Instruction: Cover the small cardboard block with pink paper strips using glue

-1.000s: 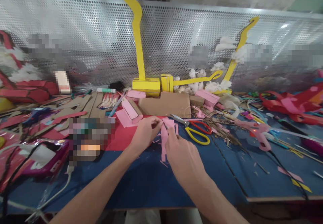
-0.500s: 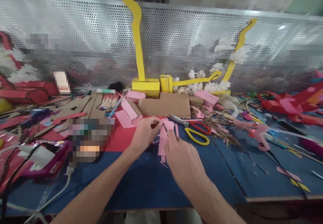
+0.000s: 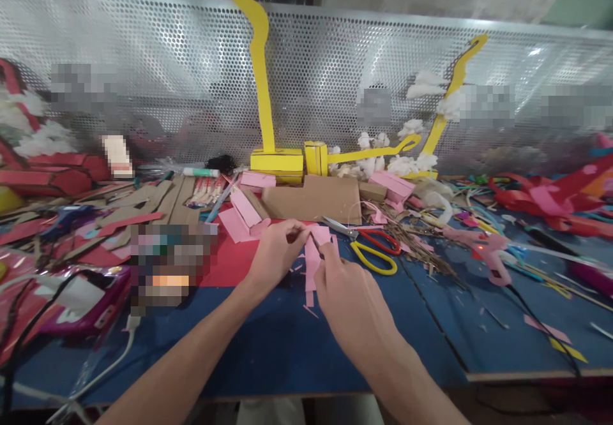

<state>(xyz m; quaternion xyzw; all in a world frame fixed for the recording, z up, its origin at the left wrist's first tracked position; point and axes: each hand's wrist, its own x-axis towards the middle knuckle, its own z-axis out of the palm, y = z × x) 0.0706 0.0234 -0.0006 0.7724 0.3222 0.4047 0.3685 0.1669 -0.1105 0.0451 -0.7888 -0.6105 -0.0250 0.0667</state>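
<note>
A pink paper strip (image 3: 312, 270) lies on the blue table in front of me, with small pink offcuts around it. My left hand (image 3: 276, 249) is closed in a pinch at the paper's upper left edge. In my right hand (image 3: 352, 294) is a thin dark pointed tool (image 3: 316, 244), its tip over the pink paper; most of it is hidden by the fingers, so its kind is unclear. Just right of the paper rest large scissors (image 3: 373, 256) with red and yellow handles, blades spread. Red paper (image 3: 223, 262) sits under my left wrist.
Behind my hands stands a brown cardboard piece (image 3: 313, 200), with yellow paper-covered boxes (image 3: 276, 163) beyond it. A pink glue gun (image 3: 483, 249) with a lit red light lies right, its cord trailing to the table's front edge. Cardboard strips (image 3: 167, 205) crowd the left.
My right hand has shifted slightly right and toward me with the dark tool, along the pink paper. The paper's lower end has moved a little right. My left hand stays almost in place.
</note>
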